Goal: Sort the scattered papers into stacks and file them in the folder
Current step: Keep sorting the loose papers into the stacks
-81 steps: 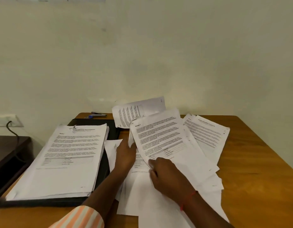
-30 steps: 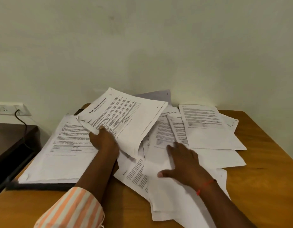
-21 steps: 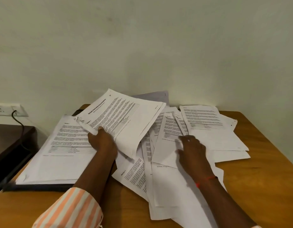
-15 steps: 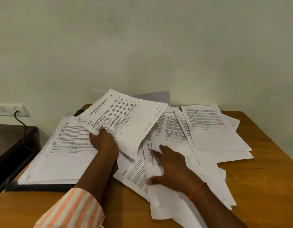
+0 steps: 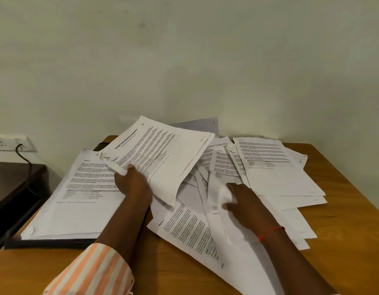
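Gripping a lifted sheaf — left hand, right hand flat on scattered papers.

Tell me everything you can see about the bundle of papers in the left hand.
The bundle is several white printed sheets, the top page headed Sample Internship Documentation above black paragraphs and a grey-banded table. Its corner near the left hand looks ragged. The hand grips the near edge, holding it raised and tilted above the desk, its right side drooping over the scattered papers, its left corner overhanging the stack.
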Action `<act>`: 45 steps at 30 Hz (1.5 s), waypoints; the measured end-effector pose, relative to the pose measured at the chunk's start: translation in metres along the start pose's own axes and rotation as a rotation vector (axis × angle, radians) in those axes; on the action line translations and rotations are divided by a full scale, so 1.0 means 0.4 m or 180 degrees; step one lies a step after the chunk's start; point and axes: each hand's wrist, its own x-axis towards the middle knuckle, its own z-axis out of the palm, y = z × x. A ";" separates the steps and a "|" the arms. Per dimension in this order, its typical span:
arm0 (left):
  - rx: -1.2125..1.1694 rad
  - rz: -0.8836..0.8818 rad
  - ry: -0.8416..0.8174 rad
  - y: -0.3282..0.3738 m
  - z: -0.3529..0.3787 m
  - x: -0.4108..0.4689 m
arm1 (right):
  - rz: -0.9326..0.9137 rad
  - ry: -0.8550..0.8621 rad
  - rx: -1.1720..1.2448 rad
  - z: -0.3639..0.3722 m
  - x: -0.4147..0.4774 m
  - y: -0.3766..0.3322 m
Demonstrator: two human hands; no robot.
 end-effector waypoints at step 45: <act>-0.0492 -0.0486 -0.0097 0.024 -0.007 -0.002 | -0.0877 0.0084 -0.0600 0.100 0.066 -0.175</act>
